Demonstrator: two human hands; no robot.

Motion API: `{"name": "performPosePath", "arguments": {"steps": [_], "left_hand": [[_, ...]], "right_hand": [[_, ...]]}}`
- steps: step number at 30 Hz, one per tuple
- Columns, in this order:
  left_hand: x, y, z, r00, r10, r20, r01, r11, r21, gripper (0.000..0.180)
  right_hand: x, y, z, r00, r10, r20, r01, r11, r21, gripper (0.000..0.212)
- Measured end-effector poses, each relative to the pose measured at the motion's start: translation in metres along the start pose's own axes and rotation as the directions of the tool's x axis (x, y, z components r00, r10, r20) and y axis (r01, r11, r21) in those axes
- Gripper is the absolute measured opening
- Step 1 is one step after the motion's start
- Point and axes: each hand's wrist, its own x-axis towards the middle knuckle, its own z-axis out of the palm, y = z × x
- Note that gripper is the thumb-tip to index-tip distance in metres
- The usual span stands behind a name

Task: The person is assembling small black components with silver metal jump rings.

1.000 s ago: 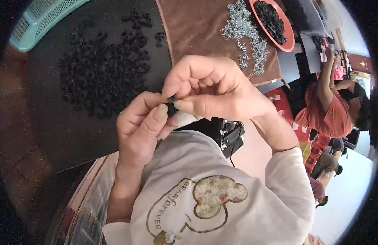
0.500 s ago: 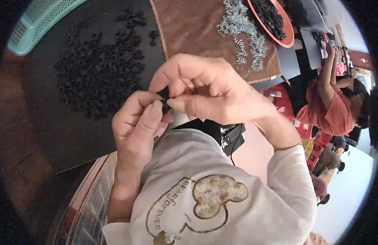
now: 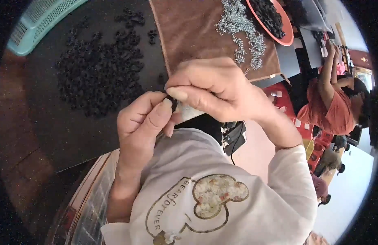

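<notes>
Drawing in tighter than half a second ago, the right hand [image 3: 225,92] now sets thumb against index finger; whether anything sits between them cannot be told. The left hand [image 3: 136,128] pinches a small black part [image 3: 174,104] between thumb and fingers, just below that grip. Work apparently continues on this piece, near the black pile [image 3: 101,75] on the bench [image 3: 84,143].

Left hand [image 3: 139,124] with thumb pressed toward forefinger, right hand [image 3: 223,90] curled, pinching, fingertips of both very near.
</notes>
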Motion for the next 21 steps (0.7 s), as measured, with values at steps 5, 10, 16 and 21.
{"name": "performPosePath", "arguments": {"steps": [5,10,16,21], "left_hand": [[0.000,0.001,-0.003,0.999,-0.008,-0.036,0.007,0.999,-0.034,0.018],[-0.001,0.000,0.000,1.000,-0.010,-0.023,0.009,0.998,-0.063,0.020],[-0.003,-0.001,0.000,0.999,0.035,-0.008,-0.035,0.999,-0.008,0.020],[-0.003,-0.004,-0.002,0.997,0.073,0.001,-0.073,0.997,-0.005,0.020]], "right_hand": [[-0.004,-0.012,0.001,0.988,-0.135,0.073,0.152,0.917,-0.369,0.037],[-0.006,-0.013,0.000,0.978,-0.171,0.121,0.209,0.844,-0.495,0.044],[-0.012,-0.008,0.009,0.964,-0.223,0.144,0.266,0.835,-0.482,0.026],[-0.018,-0.007,0.016,0.964,-0.233,0.132,0.266,0.789,-0.554,0.025]]}}
